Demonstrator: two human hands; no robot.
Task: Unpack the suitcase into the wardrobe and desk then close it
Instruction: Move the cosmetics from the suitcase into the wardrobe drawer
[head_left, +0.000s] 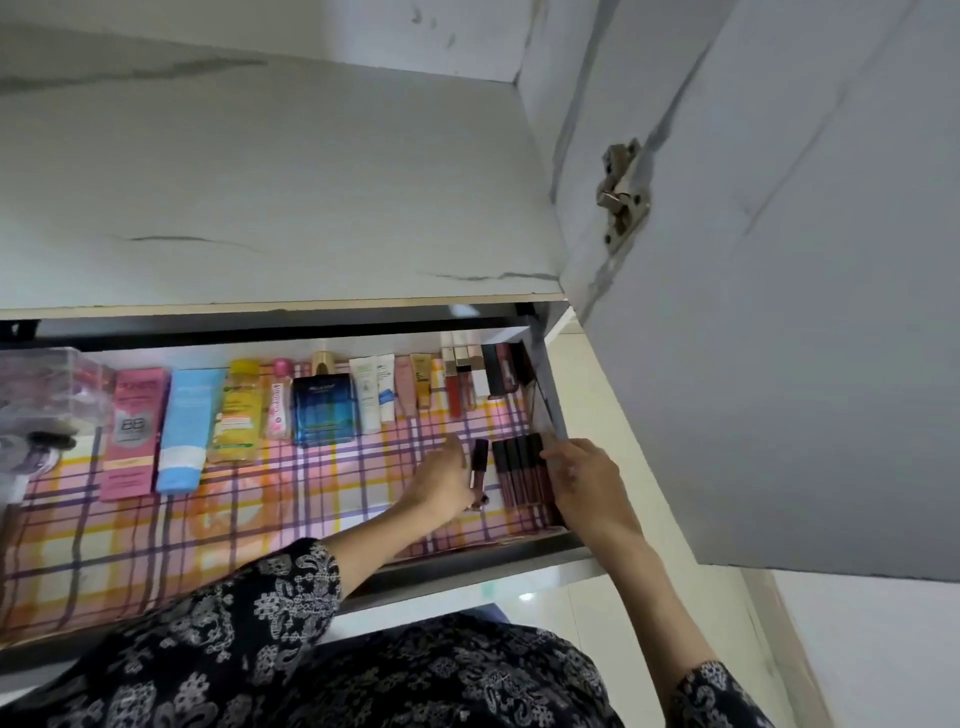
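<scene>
An open drawer (467, 564) lined with pink and yellow checked paper holds a row of cosmetics along its back. My left hand (447, 480) grips a dark lip-gloss tube (479, 467) lying on the liner near the right end. Just right of it lies a row of several dark lip-gloss tubes (519, 475). My right hand (582, 480) rests against the right side of that row, fingers curled at the tubes by the drawer's right wall. The suitcase is out of view.
Along the back stand a pink BB box (135, 431), a blue tube (184, 434), a yellow bottle (236, 413), a blue perfume bottle (324, 408) and small tubes. A clear organiser (44, 410) sits at the left. A shelf (260, 197) overhangs; the open wardrobe door (779, 260) stands right.
</scene>
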